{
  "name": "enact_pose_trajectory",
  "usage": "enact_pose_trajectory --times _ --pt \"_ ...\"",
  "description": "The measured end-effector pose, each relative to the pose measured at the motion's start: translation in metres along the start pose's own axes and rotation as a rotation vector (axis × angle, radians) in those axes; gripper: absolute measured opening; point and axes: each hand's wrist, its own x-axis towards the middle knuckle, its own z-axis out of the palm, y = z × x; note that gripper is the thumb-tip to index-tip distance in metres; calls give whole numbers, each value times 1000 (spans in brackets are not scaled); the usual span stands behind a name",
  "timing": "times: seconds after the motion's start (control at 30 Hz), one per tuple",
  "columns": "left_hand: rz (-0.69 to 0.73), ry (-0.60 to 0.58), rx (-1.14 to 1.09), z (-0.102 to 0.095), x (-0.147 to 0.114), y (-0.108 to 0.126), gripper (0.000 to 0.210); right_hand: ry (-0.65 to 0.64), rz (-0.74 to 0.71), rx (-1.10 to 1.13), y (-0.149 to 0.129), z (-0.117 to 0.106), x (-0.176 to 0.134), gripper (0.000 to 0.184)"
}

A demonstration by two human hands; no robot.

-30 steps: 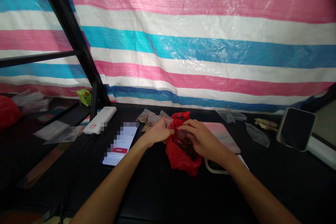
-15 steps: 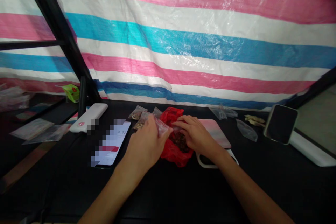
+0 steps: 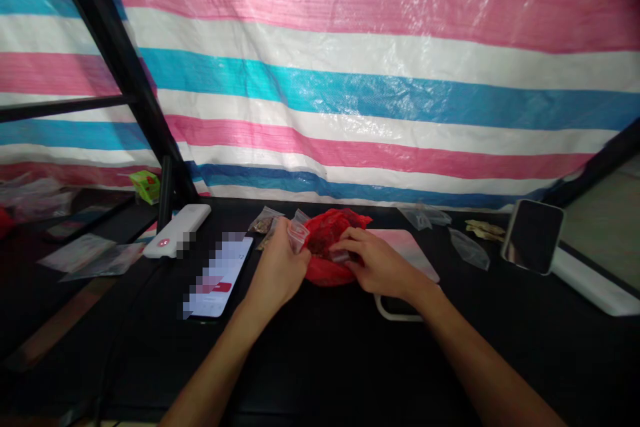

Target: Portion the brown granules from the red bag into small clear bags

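My left hand (image 3: 283, 265) is closed on a small clear zip bag (image 3: 299, 233), its mouth facing the red plastic bag (image 3: 333, 273). That red bag sits open on the black table, with dark brown loose bits (image 3: 320, 240) inside. My right hand (image 3: 373, 257) reaches over the red bag's right side, fingers pinched round a small clear piece (image 3: 340, 255) whose kind I cannot make out. Behind my left hand lie filled clear bags (image 3: 263, 221) with brownish contents, partly hidden by the fingers.
Left of my hands lie a lit phone (image 3: 220, 287) and a white power bank (image 3: 177, 230). A pale flat scale-like device (image 3: 405, 250) is by my right wrist. Farther right are empty clear bags (image 3: 469, 248) and an upright dark-screened device (image 3: 535, 235). Striped sheeting (image 3: 350, 93) hangs behind.
My right fingers have shifted slightly lower, showing the clear piece they pinch. The red bag's rim has opened wider and its front has drawn back. My left hand still grips the zip bag.
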Motion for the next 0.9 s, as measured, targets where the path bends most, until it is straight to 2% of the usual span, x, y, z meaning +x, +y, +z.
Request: enact_pose_trajectory --times 0.1,0.2,0.3,0.43,0.6,0.73,0.9 --pt "-1 28 53 -5 27 -8 31 -22 13 -1 -8 -2 -1 38" --pt "-8 -9 109 3 40 -15 30 -72 40 -17 -14 -1 -2 39" --pt "-11 13 81 17 37 -20 26 -40 86 -68 -12 3 -2 43" --pt "-15 68 -77 31 20 -18 26 22 170 -106 -2 12 0 45" --pt "55 112 -239 37 9 -15 24 25 194 -142 2 20 3 46" --pt "47 144 -181 36 11 -18 23 16 249 -205 2 23 3 40" --pt "-49 69 -145 38 14 -25 22 8 267 -290 0 26 2 40"
